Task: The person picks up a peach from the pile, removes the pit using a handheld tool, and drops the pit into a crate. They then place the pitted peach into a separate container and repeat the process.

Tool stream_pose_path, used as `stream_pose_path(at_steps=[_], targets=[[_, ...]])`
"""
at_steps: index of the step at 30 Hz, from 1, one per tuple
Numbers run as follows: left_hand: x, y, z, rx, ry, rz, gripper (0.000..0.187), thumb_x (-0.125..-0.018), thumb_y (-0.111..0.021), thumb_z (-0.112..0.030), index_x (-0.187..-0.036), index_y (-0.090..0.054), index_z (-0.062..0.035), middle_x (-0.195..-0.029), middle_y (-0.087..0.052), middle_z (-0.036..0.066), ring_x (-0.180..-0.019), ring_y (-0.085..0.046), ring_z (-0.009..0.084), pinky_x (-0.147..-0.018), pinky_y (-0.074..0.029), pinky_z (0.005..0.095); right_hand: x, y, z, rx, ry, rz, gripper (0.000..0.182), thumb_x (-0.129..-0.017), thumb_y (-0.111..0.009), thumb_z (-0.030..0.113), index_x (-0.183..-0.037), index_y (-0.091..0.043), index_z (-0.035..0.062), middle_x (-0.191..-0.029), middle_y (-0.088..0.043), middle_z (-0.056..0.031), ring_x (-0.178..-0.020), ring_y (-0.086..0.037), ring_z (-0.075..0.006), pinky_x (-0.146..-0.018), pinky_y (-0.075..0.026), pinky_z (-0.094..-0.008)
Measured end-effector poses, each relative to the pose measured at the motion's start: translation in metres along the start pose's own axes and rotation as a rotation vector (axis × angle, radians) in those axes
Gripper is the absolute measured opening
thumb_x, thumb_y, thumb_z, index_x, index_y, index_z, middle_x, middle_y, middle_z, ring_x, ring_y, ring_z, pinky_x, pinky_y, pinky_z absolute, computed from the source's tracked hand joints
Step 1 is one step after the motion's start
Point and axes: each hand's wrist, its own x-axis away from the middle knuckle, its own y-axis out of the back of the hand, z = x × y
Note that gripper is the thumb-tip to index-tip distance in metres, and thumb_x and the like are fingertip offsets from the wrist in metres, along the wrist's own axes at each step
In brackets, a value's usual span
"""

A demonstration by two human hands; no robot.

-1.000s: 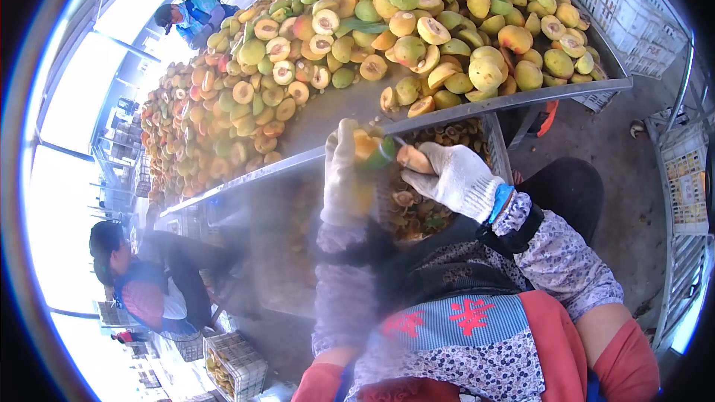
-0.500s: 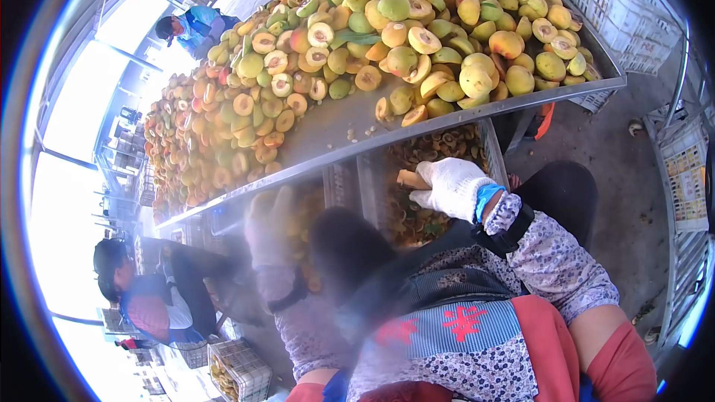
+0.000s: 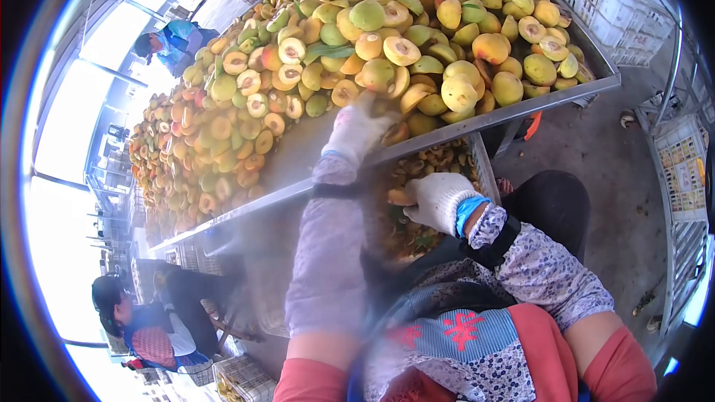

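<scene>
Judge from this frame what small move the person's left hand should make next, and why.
Probably close the left hand on a fruit half at the pile's near edge: it has reached the table, while the right hand holds a tool over the crate.

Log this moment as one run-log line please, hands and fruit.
left hand: gloved, reaching onto fruit pile at table edge | right hand: gloved, gripping wooden handle over crate

Bright windows [image 3: 71, 115] at far left; grey concrete floor [image 3: 596, 171] at right; white crates [image 3: 618, 0] stacked beyond; metal table [image 3: 298, 150] across.
</scene>
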Motion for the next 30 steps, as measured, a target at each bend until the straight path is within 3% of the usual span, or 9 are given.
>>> stream_pose_path(at_steps=[4,5,7,12,21,23,26,28,30], targets=[[0.029,0.014,0.03,0.729,0.075,-0.268,0.043,-0.096,-0.061,-0.037,-0.127,-0.058,-0.0062,-0.106,-0.066,0.014,-0.093,-0.067,0.0235,-0.082,-0.056,0.0344,-0.002,0.018,0.007,-0.037,0.018,-0.006,0.034,-0.087,-0.066,0.039,-0.098,-0.069,0.0065,-0.087,-0.071,-0.0192,-0.087,-0.068,-0.04,-0.078,-0.052,-0.0509],[0.04,0.012,0.041,1.043,0.07,-0.404,0.043,-0.097,-0.059,-0.037,-0.126,-0.058,-0.0052,-0.107,-0.065,0.014,-0.091,-0.067,0.0249,-0.081,-0.056,0.0354,-0.003,0.013,0.007,-0.103,0.065,-0.193,0.034,-0.088,-0.066,0.037,-0.101,-0.067,0.0062,-0.086,-0.07,-0.0192,-0.086,-0.067,-0.0407,-0.076,-0.052,-0.051],[0.065,0.016,0.033,1.281,0.085,-0.362,0.044,-0.097,-0.059,-0.037,-0.127,-0.056,-0.004,-0.109,-0.064,0.015,-0.09,-0.067,0.025,-0.08,-0.057,0.036,-0.009,0.003,0.01,-0.279,0.174,-0.451,0.031,-0.091,-0.066,0.032,-0.107,-0.062,0.0055,-0.085,-0.069,-0.0203,-0.083,-0.065,-0.0423,-0.072,-0.052,-0.0504],[0.101,0.013,-0.002,1.651,0.117,-0.261,0.048,-0.099,-0.054,-0.04,-0.128,-0.056,-0.002,-0.114,-0.063,0.015,-0.099,-0.064,0.0258,-0.088,-0.054,0.0376,-0.014,-0.006,0.024,-0.351,0.132,-0.395,0.037,-0.095,-0.059,0.041,-0.1,-0.062,0.004,-0.085,-0.067,-0.0213,-0.087,-0.064,-0.0432,-0.076,-0.05,-0.0508],[0.114,-0.003,-0.033,1.502,0.105,-0.488,0.048,-0.104,-0.044,-0.046,-0.123,-0.053,-0.003,-0.111,-0.06,0.014,-0.094,-0.062,0.0242,-0.085,-0.053,0.0362,-0.012,-0.025,0.039,-0.549,0.049,-0.246,0.037,-0.098,-0.057,0.036,-0.106,-0.063,0.0009,-0.09,-0.068,-0.0253,-0.089,-0.065,-0.0419,-0.08,-0.051,-0.0463],[0.112,-0.009,-0.028,1.441,0.1,-0.526,0.048,-0.104,-0.043,-0.047,-0.123,-0.053,-0.0034,-0.112,-0.06,0.014,-0.094,-0.061,0.0229,-0.083,-0.053,0.0347,-0.014,-0.036,0.04,-0.962,0.155,-0.208,0.039,-0.101,-0.054,0.035,-0.115,-0.063,-0.0009,-0.093,-0.07,-0.0204,-0.088,-0.068,-0.0335,-0.081,-0.051,-0.0402],[0.111,-0.018,-0.02,1.315,0.078,-0.568,0.047,-0.105,-0.04,-0.046,-0.121,-0.052,-0.0042,-0.112,-0.06,0.013,-0.093,-0.061,0.0208,-0.08,-0.054,0.0319,-0.015,-0.044,0.041,-1.161,0.139,-0.042,0.041,-0.104,-0.052,0.035,-0.12,-0.062,-0.0018,-0.098,-0.07,-0.0134,-0.089,-0.065,-0.0222,-0.081,-0.051,-0.0354],[0.113,-0.017,-0.02,1.251,0.062,-0.574,0.046,-0.106,-0.039,-0.046,-0.121,-0.052,-0.0045,-0.112,-0.06,0.013,-0.092,-0.061,0.0199,-0.078,-0.054,0.0305,-0.016,-0.042,0.038,-1.098,0.045,0.038,0.039,-0.104,-0.052,0.033,-0.119,-0.062,-0.0017,-0.099,-0.07,-0.0115,-0.089,-0.063,-0.0186,-0.081,-0.051,-0.0341],[0.116,-0.017,-0.023,0.808,-0.081,-0.62,0.045,-0.106,-0.037,-0.046,-0.121,-0.052,-0.0054,-0.112,-0.059,0.013,-0.091,-0.061,0.0194,-0.076,-0.054,0.0302,-0.013,-0.031,0.039,-1.027,-0.049,0.121,0.037,-0.104,-0.053,0.032,-0.118,-0.063,-0.0016,-0.1,-0.07,-0.0096,-0.09,-0.061,-0.015,-0.08,-0.051,-0.0328]])
